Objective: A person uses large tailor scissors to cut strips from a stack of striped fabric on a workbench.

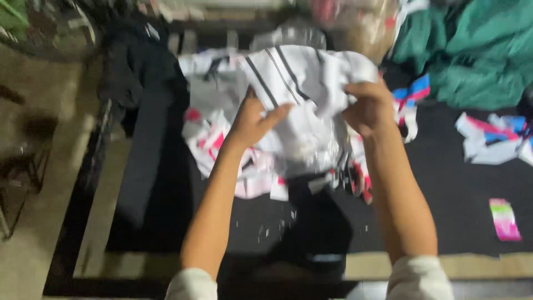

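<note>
Clearly we have both hands on the white striped garment [302,83], lifted above the dark surface [444,189] and over a heap of white and pink fabric pieces [222,144]. As we judge it, the cloth could slide out on the left side, because our left hand [252,119] has only a loose grip: thumb and fingers half spread against the fabric, not closed round it. A trailing lower edge might also drag the scraps beneath out of place, and the blur makes it hard for us to tell exactly where the hem hangs. Our right hand [369,108] is clenched on a bunched fold at the garment's upper right corner. Both forearms reach forward and upward, wrists bent inward toward each other, sleeves pushed back near the elbows. A teal cloth [477,50] lies well apart at the far right, and a small pink and green strip [504,219] rests alone on the near right
</note>
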